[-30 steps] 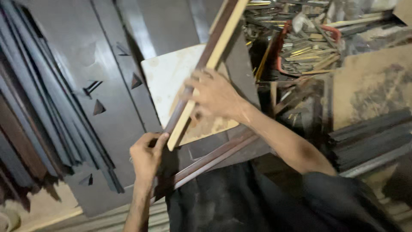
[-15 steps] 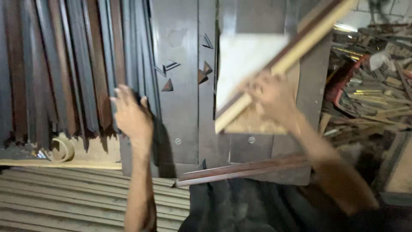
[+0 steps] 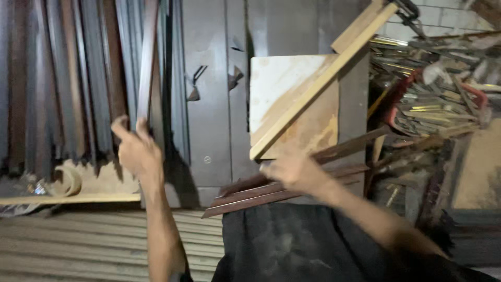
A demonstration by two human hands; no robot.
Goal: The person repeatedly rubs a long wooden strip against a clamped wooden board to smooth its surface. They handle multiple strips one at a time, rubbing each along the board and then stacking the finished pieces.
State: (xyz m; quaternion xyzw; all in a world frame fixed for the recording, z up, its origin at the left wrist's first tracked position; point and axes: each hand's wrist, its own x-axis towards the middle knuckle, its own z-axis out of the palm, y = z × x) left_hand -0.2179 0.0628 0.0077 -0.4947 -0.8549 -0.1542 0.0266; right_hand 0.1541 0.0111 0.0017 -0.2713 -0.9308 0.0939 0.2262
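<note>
Left hand (image 3: 136,151) is raised at a long dark metal strip (image 3: 146,68), fingers curled round its lower end, thumb out to the left; grip looks closed on it, though the fingers' far side is hidden. The strip stands upright among a row of similar dark strips (image 3: 68,78) leaning at the far left.

Right hand (image 3: 292,169) is blurred, fingers spread loosely, palm down just above the reddish-brown metal bars (image 3: 271,193). Cannot tell if it touches them; nothing clamped in it. The bars lie low, slanting up to the right, their near ends resting over a black cloth-covered mass (image 3: 297,245) at the near centre.

Just above the right hand a pale wooden batten (image 3: 318,83) leans diagonally, lower end near the hand, top going up and right out of frame. Behind the batten is a square pale board (image 3: 292,104), stained brownish on its right half, propped on a grey metal panel (image 3: 209,94) with small triangular cut-outs.

Far right: a tangled heap of scrap metal (image 3: 438,89), with red and brass-coloured pieces. Near left: corrugated sheet (image 3: 73,245) lying flat, with a curled wood shaving (image 3: 68,180) and a thin wooden slat (image 3: 68,199) on its far edge.
</note>
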